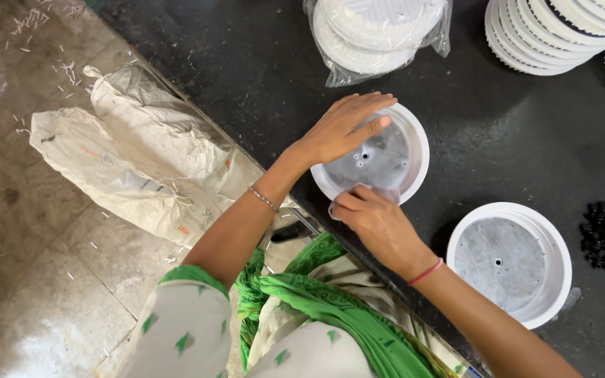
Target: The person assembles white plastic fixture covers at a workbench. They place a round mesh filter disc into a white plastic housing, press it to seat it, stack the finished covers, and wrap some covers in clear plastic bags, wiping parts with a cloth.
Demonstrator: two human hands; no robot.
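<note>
My left hand [341, 129] lies open-fingered on a white, grey-centred round lid [379, 157]; my right hand [376, 222] pinches clear film [348, 199] at its six o'clock; bagged lids [376, 35] sit at twelve.

The round dish [414, 140] looks like smooth white plastic with a dull grey film across its middle. The bench [512, 133] is dark, matt and slightly grainy. The sacks [134, 161] are coarse woven cloth; the floor [29, 280] is glossy stone.
</note>
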